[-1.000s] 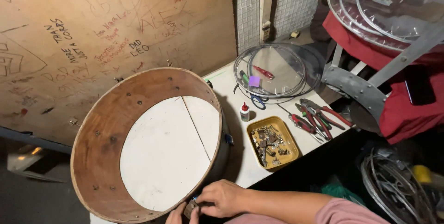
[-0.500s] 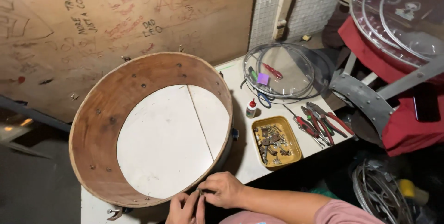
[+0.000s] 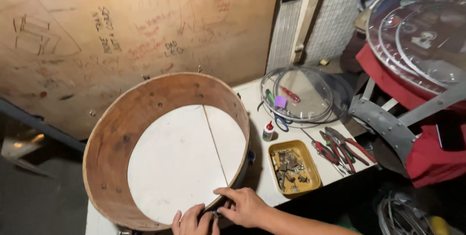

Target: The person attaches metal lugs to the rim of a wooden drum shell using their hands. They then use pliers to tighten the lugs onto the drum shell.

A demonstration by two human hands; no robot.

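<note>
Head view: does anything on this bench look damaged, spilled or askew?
Nothing looks spilled or broken. The wooden drum shell sits flat on the white table, both hands (left hand, right hand) at its near rim. Small hardware stays inside the yellow tray; pliers lie loose beside it.

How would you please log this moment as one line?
left hand: on near rim of round wooden drum shell | right hand: pinching small fitting there | yellow tray of metal parts: right of shell

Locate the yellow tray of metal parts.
In the head view the yellow tray sits on the white table, right of the drum shell, just left of the red-handled pliers.
</note>
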